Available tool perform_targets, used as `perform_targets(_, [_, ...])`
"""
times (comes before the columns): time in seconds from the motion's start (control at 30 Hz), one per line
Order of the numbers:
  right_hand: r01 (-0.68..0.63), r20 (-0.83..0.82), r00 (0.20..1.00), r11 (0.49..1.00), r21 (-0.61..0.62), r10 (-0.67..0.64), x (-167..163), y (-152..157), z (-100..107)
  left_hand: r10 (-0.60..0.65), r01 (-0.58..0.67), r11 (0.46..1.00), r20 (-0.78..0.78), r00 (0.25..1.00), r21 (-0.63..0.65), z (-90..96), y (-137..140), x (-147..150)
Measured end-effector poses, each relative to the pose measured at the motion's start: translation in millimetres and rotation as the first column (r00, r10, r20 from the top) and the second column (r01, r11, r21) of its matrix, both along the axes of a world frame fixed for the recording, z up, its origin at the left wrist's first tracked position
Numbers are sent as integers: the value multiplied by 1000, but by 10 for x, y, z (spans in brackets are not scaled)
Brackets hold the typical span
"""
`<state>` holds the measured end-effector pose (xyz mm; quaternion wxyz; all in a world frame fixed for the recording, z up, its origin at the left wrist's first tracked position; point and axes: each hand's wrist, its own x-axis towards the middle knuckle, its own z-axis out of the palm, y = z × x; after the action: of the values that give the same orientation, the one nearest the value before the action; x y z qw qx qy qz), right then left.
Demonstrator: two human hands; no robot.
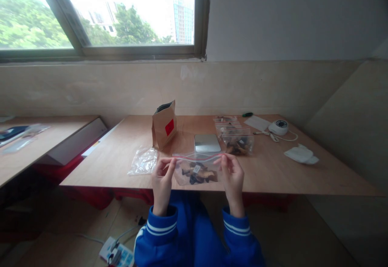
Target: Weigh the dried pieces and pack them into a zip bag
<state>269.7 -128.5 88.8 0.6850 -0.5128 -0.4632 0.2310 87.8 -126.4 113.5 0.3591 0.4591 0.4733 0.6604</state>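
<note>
While the left hand [162,178] and right hand [233,174] pinch its top corners, a clear zip-lock bag [198,158] hangs stretched near the front edge of the surface [279,170]!

Look at it: see-through film, a red line bowing gently along the top, and whether it's sealed I can't tell; inside, dark brown, curled dried pieces [209,174] bunch around a small white packet [197,169], its print too small to read. Just beyond sits a flat, silver-topped scale [207,143], and to its right a row of filled zip-lock bags [245,135], the nearest holding similar brown pieces. Over on the left, a kraft paper pouch [160,127] stands upright, mouth gaping, red label [169,127] showing, contents hidden; in front of it lies a crumpled clear plastic bag [142,161].
</note>
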Motion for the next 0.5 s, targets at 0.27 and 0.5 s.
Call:
perform_targets(0.27, [45,-14,999,999,24,-44,35,-22,57,3,-3,1000,-17,1000,24,-66,-45,30])
perform_targets(0.5, [-74,-115,990,997,16,76,-28,38,-9,31,-31,999,69,997,-7,-89,-24,100])
